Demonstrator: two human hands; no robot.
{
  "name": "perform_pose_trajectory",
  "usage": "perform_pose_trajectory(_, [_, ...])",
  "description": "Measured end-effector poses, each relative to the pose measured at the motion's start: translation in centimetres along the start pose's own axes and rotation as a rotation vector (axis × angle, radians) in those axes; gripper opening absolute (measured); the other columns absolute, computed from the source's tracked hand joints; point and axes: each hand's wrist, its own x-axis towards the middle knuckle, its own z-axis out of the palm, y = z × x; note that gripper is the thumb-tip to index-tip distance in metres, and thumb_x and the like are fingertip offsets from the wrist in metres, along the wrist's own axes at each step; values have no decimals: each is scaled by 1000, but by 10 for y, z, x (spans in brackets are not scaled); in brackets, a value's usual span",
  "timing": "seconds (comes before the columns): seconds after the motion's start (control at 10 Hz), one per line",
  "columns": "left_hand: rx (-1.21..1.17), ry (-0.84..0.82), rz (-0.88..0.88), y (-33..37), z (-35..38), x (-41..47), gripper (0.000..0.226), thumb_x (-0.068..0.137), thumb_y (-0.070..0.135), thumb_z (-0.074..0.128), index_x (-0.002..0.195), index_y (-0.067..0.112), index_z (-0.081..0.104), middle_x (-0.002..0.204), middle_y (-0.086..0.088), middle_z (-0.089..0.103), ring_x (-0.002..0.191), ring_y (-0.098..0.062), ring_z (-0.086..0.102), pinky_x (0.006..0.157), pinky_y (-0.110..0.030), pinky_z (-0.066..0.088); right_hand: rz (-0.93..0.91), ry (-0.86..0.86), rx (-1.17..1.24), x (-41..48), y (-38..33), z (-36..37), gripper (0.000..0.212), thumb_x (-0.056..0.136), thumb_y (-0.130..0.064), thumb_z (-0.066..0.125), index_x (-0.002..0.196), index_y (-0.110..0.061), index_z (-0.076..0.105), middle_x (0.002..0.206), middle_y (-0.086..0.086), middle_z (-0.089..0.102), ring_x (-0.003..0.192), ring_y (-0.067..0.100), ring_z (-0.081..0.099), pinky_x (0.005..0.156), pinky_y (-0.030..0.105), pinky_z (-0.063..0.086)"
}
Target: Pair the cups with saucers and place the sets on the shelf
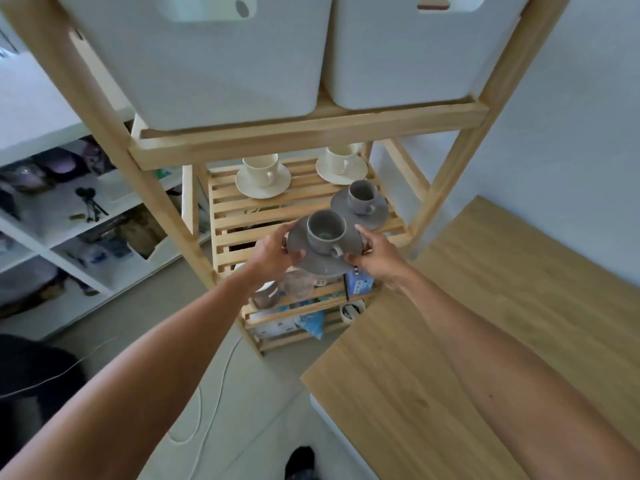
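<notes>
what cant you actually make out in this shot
- Head view: whether the grey saucer carried by the left hand and right hand already touches the slatted shelf; saucer and hands cover the slats beneath.
- White bins: contents hidden by their walls, tops cut off by the frame edge.
- Lower shelf items: blurred, partly hidden by slats and forearms.
- Rear cream cup: rim hidden by the wooden rail.
</notes>
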Motion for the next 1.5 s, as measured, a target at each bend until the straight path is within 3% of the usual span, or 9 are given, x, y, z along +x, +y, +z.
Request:
perform_pose_trajectory(0.1, [20, 15, -32, -21, -7, 16, 64, 85, 22, 70, 141, 32, 40, 86, 20, 57, 79, -2, 59, 60, -12, 40, 3, -25, -31, 30, 2, 18, 86, 79, -15, 81, 151, -22, 33, 121, 1, 65, 99, 8, 64, 77, 22, 52])
perform_pose_trajectory(0.3, [58, 44, -37, -47, -13, 47, 58, 86, 20, 69, 138, 28, 44, 118, -5, 63, 98, -21, 61, 80, -35, 55, -22, -44, -132, 76, 0, 40, 81, 75, -18, 83, 145, -27, 42, 123, 2, 65, 112, 18, 61, 96, 41, 52])
perform_pose_trajectory(0.5, [156, 102, -18, -66, -22, 79, 52, 86, 21, 67, 135, 23, 48, 120, -5, 62, 97, -11, 47, 72, -18, 36, -47, -61, -227, 115, -6, 56, 72, 80, -19, 79, 142, -31, 45, 115, -1, 68, 106, 20, 62, 89, 39, 54])
perform_pose_trajectory(0.8, [205, 113, -35, -79, -30, 90, 52, 88, 21, 65, 137, 20, 46, 126, -10, 60, 105, -17, 50, 80, -28, 37, -54, -76, -259, 135, -13, 67, 72, 82, -20, 79, 145, -25, 45, 122, 5, 67, 109, 23, 62, 91, 39, 53])
perform_pose_trajectory(1.0, [244, 99, -43, -78, -32, 87, 55, 89, 25, 61, 140, 22, 42, 123, -16, 61, 110, -33, 56, 88, -39, 48, -70, -21, -315, 137, -14, 72, 61, 83, -23, 78, 139, -25, 53, 104, -2, 67, 98, 19, 62, 74, 29, 46])
perform_pose_trajectory(1.1, [235, 104, -79, -76, -32, 82, 53, 90, 30, 59, 139, 22, 41, 123, -18, 59, 109, -35, 56, 92, -46, 50, -75, 21, -379, 131, -14, 71, 45, 85, -27, 75, 128, -26, 60, 88, -5, 65, 91, 21, 64, 68, 29, 45])
perform_pose_trajectory(1.2, [197, 138, -135, -76, -32, 76, 56, 90, 37, 59, 141, 22, 37, 131, -18, 53, 111, -33, 56, 93, -50, 51, -83, 37, -392, 122, -9, 66, 49, 87, -31, 70, 133, -25, 55, 83, -8, 61, 92, 22, 62, 70, 31, 43])
perform_pose_trajectory(1.4, [213, 223, -113, -67, -31, 49, 59, 86, 44, 54, 139, 29, 33, 125, -15, 48, 112, -33, 51, 91, -49, 49, -32, -20, -434, 86, -5, 49, 74, 90, -38, 66, 153, -23, 30, 147, 8, 47, 133, 27, 45, 101, 36, 39])
perform_pose_trajectory(1.5, [329, 240, -46, -56, -27, 32, 58, 87, 43, 52, 139, 31, 31, 128, -15, 47, 120, -35, 44, 91, -49, 46, -77, -73, -492, 60, -6, 38, 75, 91, -41, 63, 154, -24, 25, 158, 8, 31, 144, 27, 30, 112, 42, 31])
